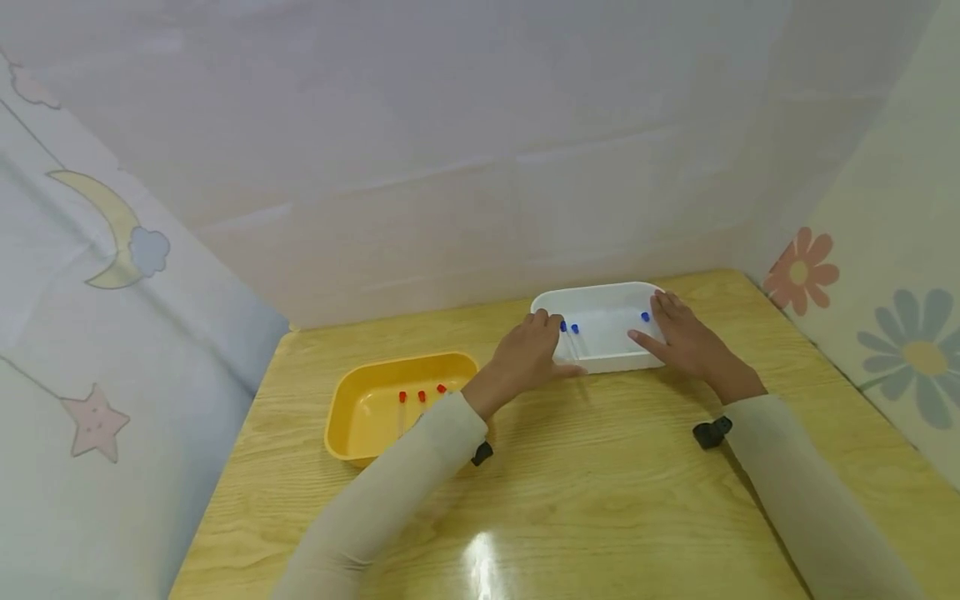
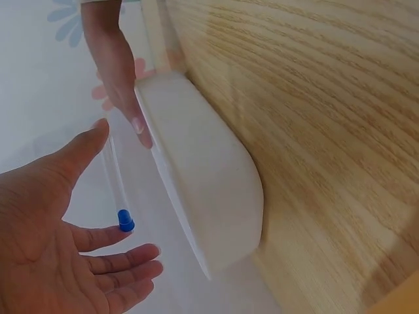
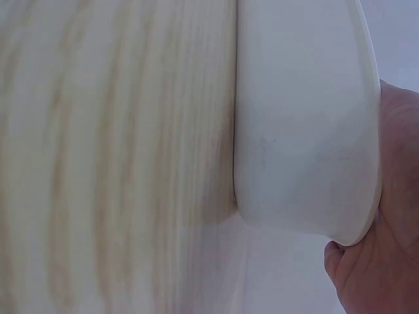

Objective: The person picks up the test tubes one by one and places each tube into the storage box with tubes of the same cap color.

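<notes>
My left hand [image 1: 525, 352] is at the left end of a white tray [image 1: 611, 364]. In the left wrist view, it holds a clear tube with a blue cap [image 2: 126, 221] lengthwise, thumb at the plain end and index finger at the cap. The other fingers are spread loosely. A second blue cap [image 1: 575, 328] shows inside the tray, and a third blue cap [image 1: 645, 317] lies at its right side. My right hand [image 1: 686, 340] rests on the tray's right end, fingers straight and thumb reaching over the inside. The right wrist view shows its palm against the rim.
A yellow tray [image 1: 335, 417] stands to the left with red-capped tubes [image 1: 402, 397] in it, partly hidden by my left forearm. Both trays are on a wooden table [image 1: 600, 500]. A pale sheet [image 1: 450, 208] hangs behind, and printed sheets flank the table.
</notes>
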`<state>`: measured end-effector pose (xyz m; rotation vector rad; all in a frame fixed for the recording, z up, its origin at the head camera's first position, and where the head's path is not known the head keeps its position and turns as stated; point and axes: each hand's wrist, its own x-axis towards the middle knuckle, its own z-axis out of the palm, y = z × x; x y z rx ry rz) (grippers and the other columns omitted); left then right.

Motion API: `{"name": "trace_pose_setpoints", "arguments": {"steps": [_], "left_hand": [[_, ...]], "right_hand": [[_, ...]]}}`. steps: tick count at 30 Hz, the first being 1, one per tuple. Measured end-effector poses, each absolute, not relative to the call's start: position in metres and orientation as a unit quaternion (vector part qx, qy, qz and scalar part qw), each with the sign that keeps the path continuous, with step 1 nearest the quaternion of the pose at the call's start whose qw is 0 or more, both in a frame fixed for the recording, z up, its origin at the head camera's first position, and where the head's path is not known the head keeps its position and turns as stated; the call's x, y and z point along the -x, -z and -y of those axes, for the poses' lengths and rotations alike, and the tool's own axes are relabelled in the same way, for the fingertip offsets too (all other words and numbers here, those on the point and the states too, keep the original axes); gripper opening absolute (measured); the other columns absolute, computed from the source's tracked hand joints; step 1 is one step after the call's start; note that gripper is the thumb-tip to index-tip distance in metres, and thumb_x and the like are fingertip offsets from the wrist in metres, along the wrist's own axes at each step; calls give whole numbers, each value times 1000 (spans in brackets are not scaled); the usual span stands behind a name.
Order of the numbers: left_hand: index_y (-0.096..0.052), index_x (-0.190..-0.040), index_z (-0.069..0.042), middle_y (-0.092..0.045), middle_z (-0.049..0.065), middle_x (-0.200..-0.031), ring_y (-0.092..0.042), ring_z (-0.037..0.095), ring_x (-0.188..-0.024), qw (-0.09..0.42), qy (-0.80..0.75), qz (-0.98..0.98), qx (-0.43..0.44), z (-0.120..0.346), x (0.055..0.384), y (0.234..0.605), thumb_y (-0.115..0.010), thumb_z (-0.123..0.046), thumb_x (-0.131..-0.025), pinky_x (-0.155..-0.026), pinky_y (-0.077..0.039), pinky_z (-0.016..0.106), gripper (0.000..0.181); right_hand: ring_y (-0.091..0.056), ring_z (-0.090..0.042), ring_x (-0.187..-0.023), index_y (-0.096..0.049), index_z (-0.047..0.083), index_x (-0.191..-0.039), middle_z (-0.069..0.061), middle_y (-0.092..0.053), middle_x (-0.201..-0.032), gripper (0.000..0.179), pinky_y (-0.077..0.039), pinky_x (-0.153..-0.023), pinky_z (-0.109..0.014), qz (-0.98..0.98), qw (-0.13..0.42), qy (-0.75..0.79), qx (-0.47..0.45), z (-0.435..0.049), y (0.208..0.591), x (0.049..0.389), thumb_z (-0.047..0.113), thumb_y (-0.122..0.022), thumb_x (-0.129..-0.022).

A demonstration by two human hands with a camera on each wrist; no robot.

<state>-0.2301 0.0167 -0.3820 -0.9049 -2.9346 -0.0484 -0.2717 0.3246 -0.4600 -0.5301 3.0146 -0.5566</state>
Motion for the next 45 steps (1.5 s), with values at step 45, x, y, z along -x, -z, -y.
{"name": "trace_pose_setpoints", "arguments": {"steps": [45], "left_hand": [[-56,-133,-3,-57,9,-123,-54,20,-105,-25,46,962,269,-26,279,396,-73,-62,-85,-85,-54,31,78]], "right_hand": [[8,-41,-154,0,-10,-157,-26,6,-167,96,-3,-122,-59,-967,26,189,171,-316,453,265,59,-41,-104]]}}
